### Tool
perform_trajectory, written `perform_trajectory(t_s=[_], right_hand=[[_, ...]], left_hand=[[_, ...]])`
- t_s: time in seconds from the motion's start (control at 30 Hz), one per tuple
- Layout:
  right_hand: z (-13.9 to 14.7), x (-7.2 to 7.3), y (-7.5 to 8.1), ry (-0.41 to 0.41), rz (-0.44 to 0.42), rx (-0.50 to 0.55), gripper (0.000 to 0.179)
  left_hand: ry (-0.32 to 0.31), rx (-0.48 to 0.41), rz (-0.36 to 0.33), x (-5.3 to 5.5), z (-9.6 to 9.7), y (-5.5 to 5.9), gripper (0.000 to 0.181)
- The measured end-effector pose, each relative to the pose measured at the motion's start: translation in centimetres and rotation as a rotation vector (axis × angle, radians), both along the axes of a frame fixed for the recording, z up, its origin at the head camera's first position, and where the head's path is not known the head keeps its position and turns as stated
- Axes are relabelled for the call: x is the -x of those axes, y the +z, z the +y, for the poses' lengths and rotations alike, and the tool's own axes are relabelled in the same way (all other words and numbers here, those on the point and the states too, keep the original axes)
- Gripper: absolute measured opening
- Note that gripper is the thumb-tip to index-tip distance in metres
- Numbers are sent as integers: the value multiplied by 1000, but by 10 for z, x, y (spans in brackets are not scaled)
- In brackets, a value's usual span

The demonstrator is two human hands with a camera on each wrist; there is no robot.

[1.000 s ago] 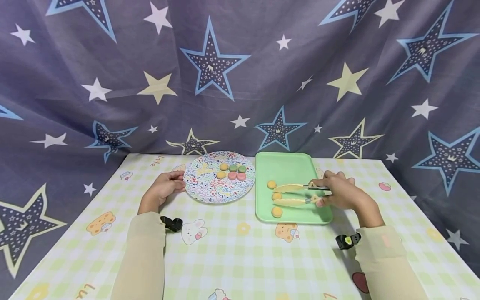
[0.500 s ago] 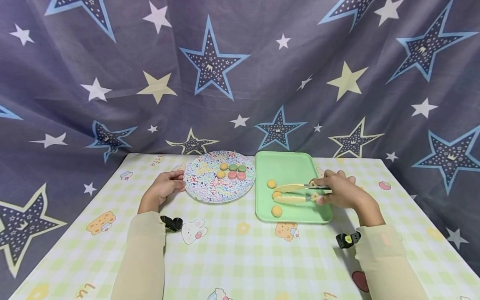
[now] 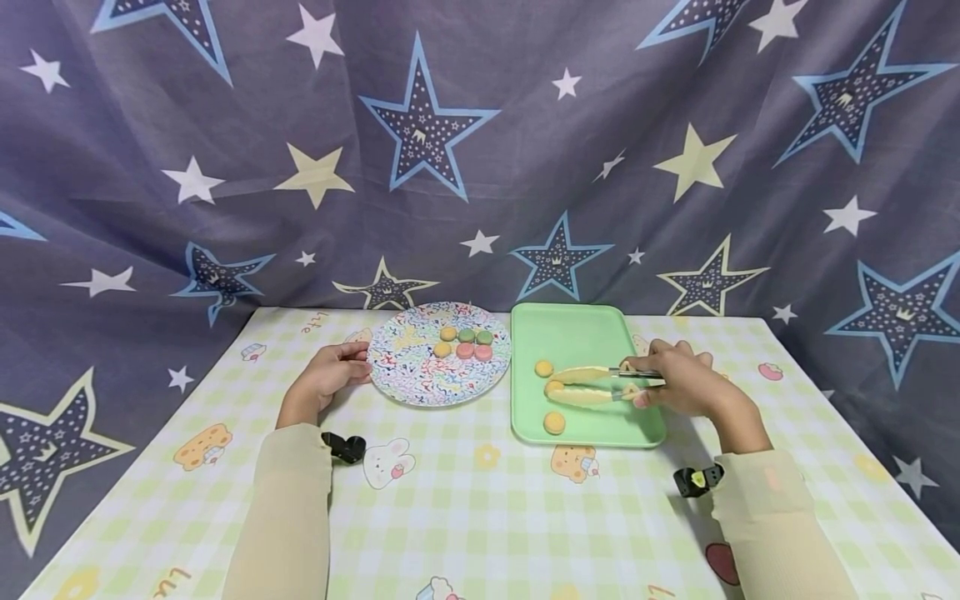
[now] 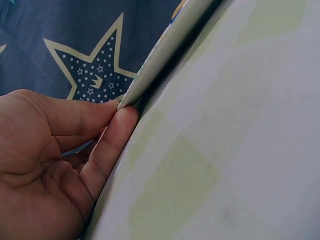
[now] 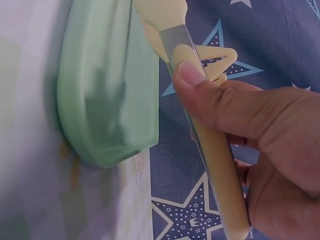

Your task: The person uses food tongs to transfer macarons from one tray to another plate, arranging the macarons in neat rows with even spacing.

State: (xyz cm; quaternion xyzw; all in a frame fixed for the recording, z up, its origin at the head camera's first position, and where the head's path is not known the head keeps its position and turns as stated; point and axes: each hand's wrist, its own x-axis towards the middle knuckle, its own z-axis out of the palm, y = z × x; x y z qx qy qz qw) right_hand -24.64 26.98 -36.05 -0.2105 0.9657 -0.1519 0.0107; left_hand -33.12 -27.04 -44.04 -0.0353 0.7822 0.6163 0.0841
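Near cloth: a pale green-and-white checked tablecloth (image 3: 465,517) with cartoon prints lies under everything.
Front sweet: a small round yellow macaron-like piece (image 3: 554,422) sits near the tray's front edge, outside the tongs.
Right hand: the right hand (image 3: 681,383) grasps the cream-yellow tongs with metal-clad handles (image 3: 588,397), thumb pressed along one arm.
Left hand: the left hand (image 3: 327,377) pinches the plate's rim between thumb and finger, apparently to steady it.
Middle sweet: another yellow piece (image 3: 553,388) lies on the tray between the tong tips; whether both tips touch it, I cannot tell.
Step in hand: seemingly, closing the tongs on that middle piece.
Next move: probably calls for an even squeeze, gentle enough not to flick it out, before any lift.
Tray: the light green rectangular tray (image 3: 577,333) also holds a third yellow piece (image 3: 543,367), just beyond the tongs.
Plate: the round, multicoloured speckled plate (image 3: 450,385) bears two yellow, two green (image 3: 484,337) and two pink pieces (image 3: 483,353).
Backdrop: a dark grey-blue star-patterned curtain (image 3: 495,200).
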Motion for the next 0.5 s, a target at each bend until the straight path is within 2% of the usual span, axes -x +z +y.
perform_trajectory(t_s=[0.5], right_hand=[[-4,4,2,14,47,2,60]], left_hand=[[3,4,8,1,-1,-2,63]])
